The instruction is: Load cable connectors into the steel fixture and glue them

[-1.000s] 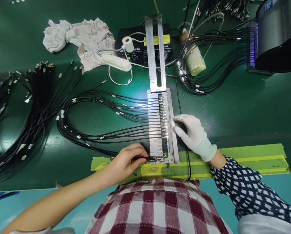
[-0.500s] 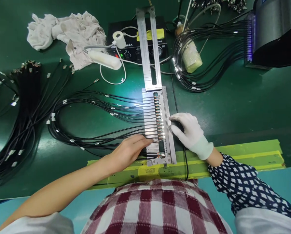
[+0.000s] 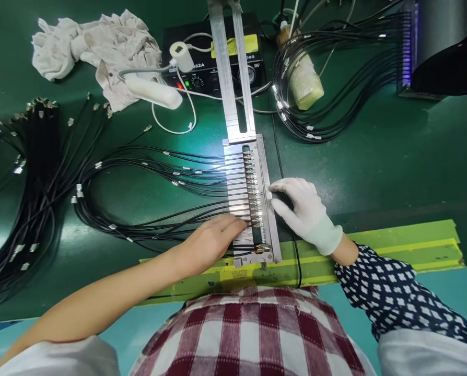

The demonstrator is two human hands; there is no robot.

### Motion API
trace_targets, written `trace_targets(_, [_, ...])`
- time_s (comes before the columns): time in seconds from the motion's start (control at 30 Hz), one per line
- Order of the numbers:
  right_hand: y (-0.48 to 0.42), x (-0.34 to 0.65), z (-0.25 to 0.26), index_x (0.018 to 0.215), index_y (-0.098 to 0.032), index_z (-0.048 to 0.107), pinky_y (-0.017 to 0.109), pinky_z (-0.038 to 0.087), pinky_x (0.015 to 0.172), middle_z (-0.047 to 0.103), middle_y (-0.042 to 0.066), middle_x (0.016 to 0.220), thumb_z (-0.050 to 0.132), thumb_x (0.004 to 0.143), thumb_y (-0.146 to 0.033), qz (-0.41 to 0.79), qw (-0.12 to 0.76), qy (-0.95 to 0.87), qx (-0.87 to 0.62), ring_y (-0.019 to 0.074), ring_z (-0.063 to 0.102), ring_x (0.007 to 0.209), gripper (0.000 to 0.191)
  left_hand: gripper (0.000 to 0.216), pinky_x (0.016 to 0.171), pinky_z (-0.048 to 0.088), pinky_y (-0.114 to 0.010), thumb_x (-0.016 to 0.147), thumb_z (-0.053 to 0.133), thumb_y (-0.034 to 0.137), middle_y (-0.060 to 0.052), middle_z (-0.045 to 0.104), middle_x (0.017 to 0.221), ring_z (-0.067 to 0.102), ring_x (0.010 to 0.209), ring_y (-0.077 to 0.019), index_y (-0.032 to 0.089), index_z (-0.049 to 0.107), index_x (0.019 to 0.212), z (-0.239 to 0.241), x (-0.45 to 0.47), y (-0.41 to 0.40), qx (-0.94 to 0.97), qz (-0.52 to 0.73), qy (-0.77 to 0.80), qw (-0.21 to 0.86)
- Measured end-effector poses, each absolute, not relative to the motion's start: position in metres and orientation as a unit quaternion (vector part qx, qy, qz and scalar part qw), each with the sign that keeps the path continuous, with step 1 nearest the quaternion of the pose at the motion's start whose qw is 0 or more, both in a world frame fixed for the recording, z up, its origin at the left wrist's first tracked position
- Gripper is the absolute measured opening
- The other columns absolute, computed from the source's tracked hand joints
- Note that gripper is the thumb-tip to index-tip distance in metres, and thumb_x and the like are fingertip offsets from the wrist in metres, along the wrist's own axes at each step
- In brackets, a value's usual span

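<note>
Across a green table (image 3: pixel 374 172), a grey machine (image 3: pixel 445 47) sits at the far right corner with black looped cables (image 3: pixel 335 89) plugged into its side. On the left lies a big bundle of black cables (image 3: pixel 41 172) with metal tips. A crumpled pale cloth (image 3: pixel 96 47) rests at the far left, and a yellow-green strip (image 3: pixel 394 245) runs along the near edge of the table. Behind the centre stands a black control box (image 3: pixel 196 78), and a slotted metal rail (image 3: pixel 221 68) lies over it, reaching down to a flat metal jig (image 3: pixel 265 172). The jig sits near the middle of the table, its near end on the strip. Thin black cables cross its left half side by side, ending in a row of small connectors (image 3: pixel 253 193) down its middle. The bare left hand (image 3: pixel 208 243) lies over the nearest cables on the jig's left side, fingers close together and stretched toward the connectors; whether it pinches a cable cannot be told. The white-gloved right hand (image 3: pixel 302 209) rests against the jig's right edge, fingers loosely spread, holding nothing
</note>
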State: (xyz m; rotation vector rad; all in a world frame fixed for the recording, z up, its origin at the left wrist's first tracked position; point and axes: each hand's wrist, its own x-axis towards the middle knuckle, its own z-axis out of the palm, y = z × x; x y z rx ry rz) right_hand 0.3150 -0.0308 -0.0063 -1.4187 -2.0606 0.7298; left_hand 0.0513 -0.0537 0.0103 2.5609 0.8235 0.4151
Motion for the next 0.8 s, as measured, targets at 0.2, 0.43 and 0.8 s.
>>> trace_targets(0.2, [-0.031,0.316,-0.006,0.113,-0.027,0.061,0.047,0.042,0.097,0.069,0.005,0.117,0.05,0.1,-0.037,0.266,0.264,-0.764,-0.525,0.0276,0.06,0.111,0.02,0.029,0.08,0.053,-0.034,0.1,0.04,0.009,-0.013,0.066,0.1,0.06,0.091,-0.0219,0.009,0.061,0.12,0.012,0.05,-0.068,0.94,0.156,0.295,0.074])
trace_targets(0.43, [-0.03,0.315,-0.006,0.111,-0.025,0.062,0.047,0.041,0.095,0.069,0.005,0.116,0.052,0.099,-0.034,0.266,0.266,-0.764,-0.524,0.028,0.06,0.109,0.018,0.042,0.071,0.046,-0.03,0.099,0.034,0.006,-0.007,0.061,0.088,0.054,0.078,-0.0182,0.013,0.058,0.133,-0.002,0.037,-0.08,0.936,0.123,0.324,0.058])
trace_targets(0.8, [-0.04,0.317,-0.011,0.12,-0.025,0.061,0.048,0.042,0.104,0.067,0.007,0.125,0.05,0.099,-0.032,0.23,0.285,-0.79,-0.492,0.0276,0.059,0.12,0.025,0.04,0.064,0.034,-0.031,0.098,0.04,0.008,-0.004,0.058,0.08,0.051,0.075,-0.0182,0.019,0.064,0.128,0.002,0.064,-0.057,0.956,0.089,0.276,0.052])
